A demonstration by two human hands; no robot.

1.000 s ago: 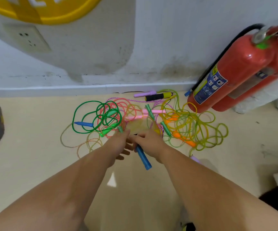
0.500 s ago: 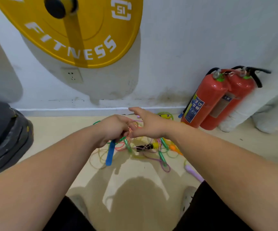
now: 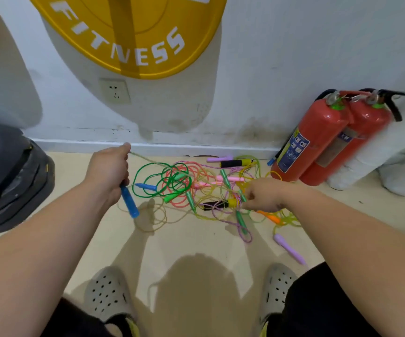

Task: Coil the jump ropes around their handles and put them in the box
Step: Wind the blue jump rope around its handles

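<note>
A tangle of coloured jump ropes [image 3: 196,190] lies on the beige floor by the wall. My left hand [image 3: 109,171] grips a blue handle [image 3: 129,203], whose beige rope runs from the top of my fist down into the pile. The second blue handle [image 3: 146,187] lies inside a green rope loop. My right hand [image 3: 262,197] reaches down into the pile beside a black-and-yellow handle [image 3: 220,204], fingers curled among thin cords; whether it pinches one is unclear. No box is in view.
Two red fire extinguishers [image 3: 318,139] lean against the wall at right, beside white sacks [image 3: 391,166]. A dark weight plate stack [image 3: 7,176] sits at left. A purple handle [image 3: 289,249] lies near my right foot [image 3: 276,288]. A yellow fitness plate [image 3: 133,32] hangs above.
My hands have parted: the left one pulled the blue handle up and left, drawing its rope taut. The right one dropped into the pile.
</note>
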